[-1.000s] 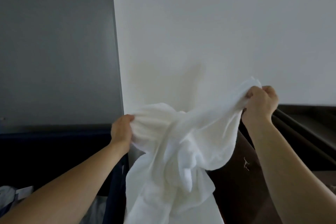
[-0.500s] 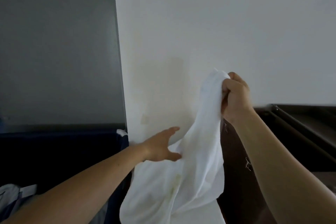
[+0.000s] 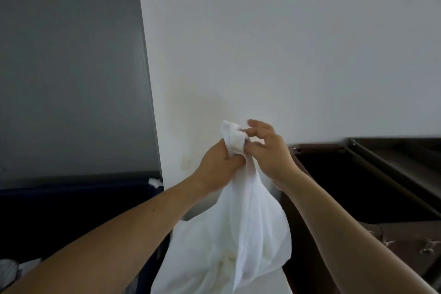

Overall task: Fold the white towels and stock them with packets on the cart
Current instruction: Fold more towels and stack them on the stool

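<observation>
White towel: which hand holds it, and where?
The left hand grips the white towel at its bunched top end; the right hand pinches the same end.

There is one soft white cloth towel [image 3: 241,234]. There are two bare hands, one left hand [image 3: 218,166] and one right hand [image 3: 270,154]. There is one dark brown cart [image 3: 310,246] and one dark blue bin [image 3: 71,210].
</observation>
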`<state>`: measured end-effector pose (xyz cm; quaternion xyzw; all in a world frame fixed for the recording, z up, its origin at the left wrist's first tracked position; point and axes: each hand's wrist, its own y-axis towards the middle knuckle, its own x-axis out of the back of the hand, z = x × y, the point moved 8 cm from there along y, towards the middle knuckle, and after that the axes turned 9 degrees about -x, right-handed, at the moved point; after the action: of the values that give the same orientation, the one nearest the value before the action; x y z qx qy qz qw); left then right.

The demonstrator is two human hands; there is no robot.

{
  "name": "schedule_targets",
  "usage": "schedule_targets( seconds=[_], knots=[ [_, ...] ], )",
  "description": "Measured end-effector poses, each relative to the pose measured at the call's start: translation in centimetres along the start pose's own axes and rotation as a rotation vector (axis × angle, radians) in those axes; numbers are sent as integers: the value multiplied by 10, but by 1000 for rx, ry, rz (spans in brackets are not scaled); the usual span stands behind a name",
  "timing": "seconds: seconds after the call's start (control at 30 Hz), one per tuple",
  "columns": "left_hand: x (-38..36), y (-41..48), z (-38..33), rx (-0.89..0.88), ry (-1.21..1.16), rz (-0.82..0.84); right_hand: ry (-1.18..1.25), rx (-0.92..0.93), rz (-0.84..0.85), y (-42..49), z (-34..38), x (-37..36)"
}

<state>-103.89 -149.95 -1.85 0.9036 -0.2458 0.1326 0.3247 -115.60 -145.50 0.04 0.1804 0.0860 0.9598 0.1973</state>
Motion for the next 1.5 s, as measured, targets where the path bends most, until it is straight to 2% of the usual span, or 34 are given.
schedule_targets(
  seconds=[0.03, 0.1, 0.2, 0.3, 0.37, 0.43, 0.5, 0.57, 0.63, 0.83, 0.9, 0.97, 1.03, 1.17, 1.33, 1.4, 1.5],
  knots=[
    [2, 0, 1, 11, 23, -15, -142, 47, -105, 0, 4, 7],
    [7, 0, 6, 54, 54, -56, -213, 99, -205, -4, 12, 16],
    [9, 3, 8, 38, 113, -69, 0, 16, -75, -8, 7, 5],
    [5, 3, 1, -24, 155, -21, -65, -1, -80, -13, 4, -3],
    [0, 2, -1, -54, 173, 95, -98, -13, -116, -12, 3, 1],
    [-3, -2, 4, -8, 74, 206, -114, -13, -123, -11, 1, 3],
    [1, -5, 12, 103, -135, 217, -98, -14, -121, -9, -3, 4],
    [9, -4, 20, 170, -266, 147, 28, -30, -75, -7, -8, 3],
    [25, 0, 21, 188, -270, 41, 196, -60, -5, -4, -9, 3],
    [103, 35, 6, 83, 102, -305, 378, -132, -45, -5, 8, 36],
    [119, 43, -12, 7, 180, -408, 462, -57, 51, -9, 30, 39],
    [119, 49, -33, -54, 282, -427, 470, 38, 170, -16, 54, 31],
    [104, 53, -47, -75, 303, -356, 321, 123, 193, -18, 66, 20],
    [62, 53, -46, -52, 240, -61, 52, 272, -12, -10, 68, 14],
    [37, 39, -41, -20, 120, 283, -46, 256, -153, -10, 53, 16],
    [34, 32, -34, 28, -29, 327, 5, 243, -223, -10, 46, 24],
    [37, 27, -28, 72, -233, 220, 53, 236, -257, -11, 41, 33]
  ],
)
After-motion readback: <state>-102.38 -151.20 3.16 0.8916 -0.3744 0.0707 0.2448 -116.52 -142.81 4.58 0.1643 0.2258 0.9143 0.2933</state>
